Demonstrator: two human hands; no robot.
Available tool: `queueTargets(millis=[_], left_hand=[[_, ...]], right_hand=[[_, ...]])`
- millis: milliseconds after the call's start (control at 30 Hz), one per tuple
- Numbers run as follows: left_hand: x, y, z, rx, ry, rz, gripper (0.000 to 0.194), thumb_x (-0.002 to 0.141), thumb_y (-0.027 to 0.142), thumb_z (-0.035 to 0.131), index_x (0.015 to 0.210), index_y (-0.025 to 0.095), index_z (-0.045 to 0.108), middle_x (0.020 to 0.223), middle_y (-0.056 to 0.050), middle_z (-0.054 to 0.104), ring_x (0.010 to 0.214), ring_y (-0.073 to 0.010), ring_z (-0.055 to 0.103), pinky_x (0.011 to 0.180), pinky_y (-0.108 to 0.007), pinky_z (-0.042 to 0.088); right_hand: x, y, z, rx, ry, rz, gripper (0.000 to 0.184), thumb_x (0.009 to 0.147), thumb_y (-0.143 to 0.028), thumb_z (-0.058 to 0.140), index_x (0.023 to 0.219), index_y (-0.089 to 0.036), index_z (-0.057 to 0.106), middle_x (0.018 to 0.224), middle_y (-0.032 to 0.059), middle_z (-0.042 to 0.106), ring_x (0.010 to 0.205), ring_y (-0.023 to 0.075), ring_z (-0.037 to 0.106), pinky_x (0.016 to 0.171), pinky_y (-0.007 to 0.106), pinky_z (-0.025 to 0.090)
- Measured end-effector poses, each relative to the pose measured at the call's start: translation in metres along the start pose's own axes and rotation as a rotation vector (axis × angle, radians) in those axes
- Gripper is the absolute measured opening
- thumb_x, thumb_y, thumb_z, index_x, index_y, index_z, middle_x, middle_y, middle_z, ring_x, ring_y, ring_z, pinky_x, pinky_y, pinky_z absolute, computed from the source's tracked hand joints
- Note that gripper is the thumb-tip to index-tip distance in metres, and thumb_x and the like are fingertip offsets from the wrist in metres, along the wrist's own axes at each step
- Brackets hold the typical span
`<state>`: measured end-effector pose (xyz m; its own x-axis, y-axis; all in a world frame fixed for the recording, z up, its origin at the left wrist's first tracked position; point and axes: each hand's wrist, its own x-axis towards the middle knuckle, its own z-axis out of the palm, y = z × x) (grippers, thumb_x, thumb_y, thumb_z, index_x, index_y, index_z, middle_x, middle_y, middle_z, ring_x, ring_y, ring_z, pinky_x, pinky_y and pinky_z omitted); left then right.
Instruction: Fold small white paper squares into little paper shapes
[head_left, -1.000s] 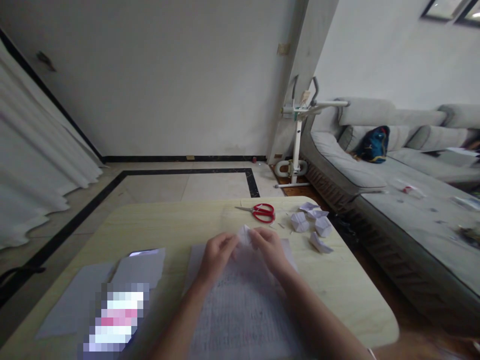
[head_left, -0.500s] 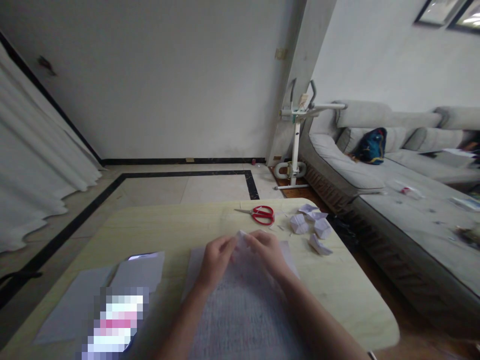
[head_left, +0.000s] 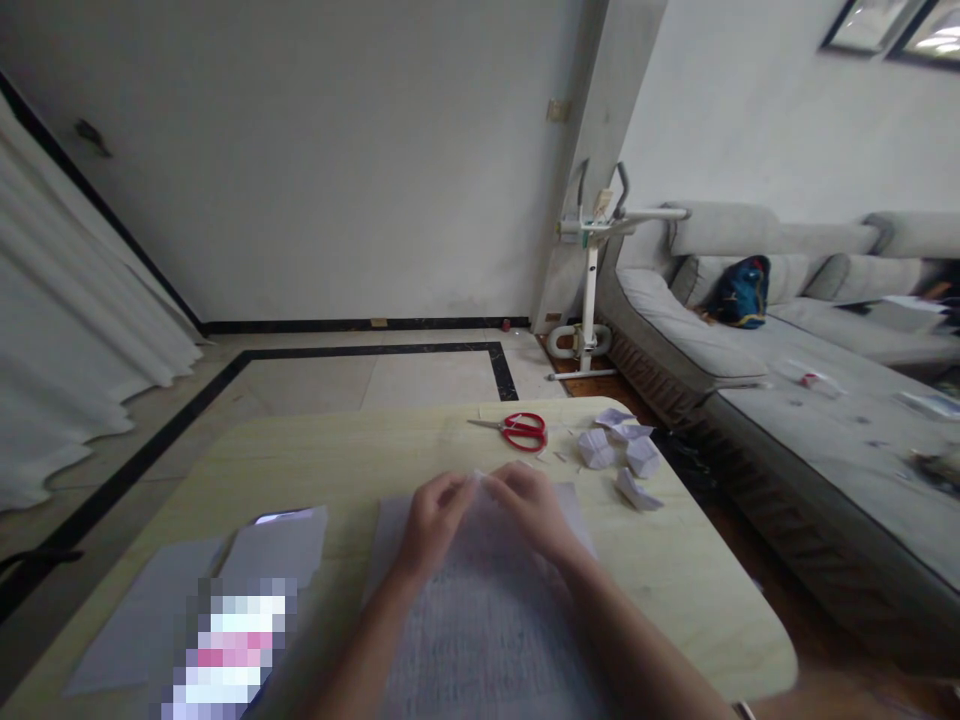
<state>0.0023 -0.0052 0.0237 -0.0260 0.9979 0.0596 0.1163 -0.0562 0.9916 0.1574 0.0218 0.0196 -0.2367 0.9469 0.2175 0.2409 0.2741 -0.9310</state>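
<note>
My left hand (head_left: 433,518) and my right hand (head_left: 534,506) meet at the middle of a pale wooden table (head_left: 345,455). Both have their fingers closed on a small piece of white folded paper (head_left: 482,487) held between them; most of it is hidden by the fingers. The hands hover over a printed sheet (head_left: 487,610) that lies under my forearms. Red-handled scissors (head_left: 520,430) rest beyond the hands, near the far edge.
Several small folded paper shapes (head_left: 622,455) lie at the table's far right corner. Grey paper sheets (head_left: 225,570) and a blurred-out object (head_left: 229,645) sit at the left. A grey sofa (head_left: 787,370) with a blue bag (head_left: 739,290) stands to the right, an exercise bike (head_left: 592,290) beyond.
The hands have sunk slightly toward the printed sheet, and the folded paper, which stuck up between the fingers before, is now pressed lower and mostly covered.
</note>
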Motion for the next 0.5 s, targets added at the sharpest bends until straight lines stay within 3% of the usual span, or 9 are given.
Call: queueTargets(millis=[167, 300, 400, 500], left_hand=[[0.002, -0.002, 0.000, -0.020, 0.071, -0.026, 0.029, 0.082, 0.039, 0.059, 0.066, 0.015, 0.055, 0.050, 0.006, 0.043, 0.047, -0.0081, 0.041, 0.045, -0.018, 0.032], [0.002, -0.008, 0.002, 0.040, 0.038, 0.006, 0.031, 0.084, 0.041, 0.056, 0.067, 0.016, 0.056, 0.051, 0.005, 0.047, 0.048, -0.0094, 0.047, 0.046, -0.019, 0.038], [0.001, -0.013, 0.001, 0.195, 0.146, 0.178, 0.022, 0.084, 0.037, 0.059, 0.090, 0.016, 0.061, 0.073, -0.001, 0.061, 0.061, -0.0128, 0.057, 0.055, -0.022, 0.047], [0.002, -0.017, 0.000, 0.408, 0.216, 0.476, 0.027, 0.083, 0.029, 0.060, 0.109, 0.021, 0.060, 0.108, -0.009, 0.061, 0.094, -0.0195, 0.061, 0.078, -0.032, 0.053]], right_hand=[[0.000, -0.002, 0.000, 0.064, -0.025, 0.014, 0.023, 0.080, -0.037, 0.062, 0.070, -0.016, 0.063, 0.066, 0.0006, 0.060, 0.063, 0.0136, 0.053, 0.056, 0.023, 0.041], [0.000, 0.001, 0.000, 0.114, 0.015, 0.067, 0.027, 0.080, -0.039, 0.061, 0.068, -0.016, 0.062, 0.061, -0.0004, 0.057, 0.058, 0.0123, 0.051, 0.053, 0.022, 0.039], [0.001, 0.005, 0.000, 0.099, 0.046, 0.099, 0.029, 0.080, -0.040, 0.061, 0.065, -0.015, 0.061, 0.058, -0.0006, 0.057, 0.055, 0.0118, 0.050, 0.051, 0.022, 0.038], [0.002, 0.009, 0.001, 0.064, 0.061, 0.115, 0.031, 0.081, -0.042, 0.061, 0.065, -0.015, 0.062, 0.059, 0.0000, 0.059, 0.055, 0.0122, 0.052, 0.051, 0.022, 0.039]])
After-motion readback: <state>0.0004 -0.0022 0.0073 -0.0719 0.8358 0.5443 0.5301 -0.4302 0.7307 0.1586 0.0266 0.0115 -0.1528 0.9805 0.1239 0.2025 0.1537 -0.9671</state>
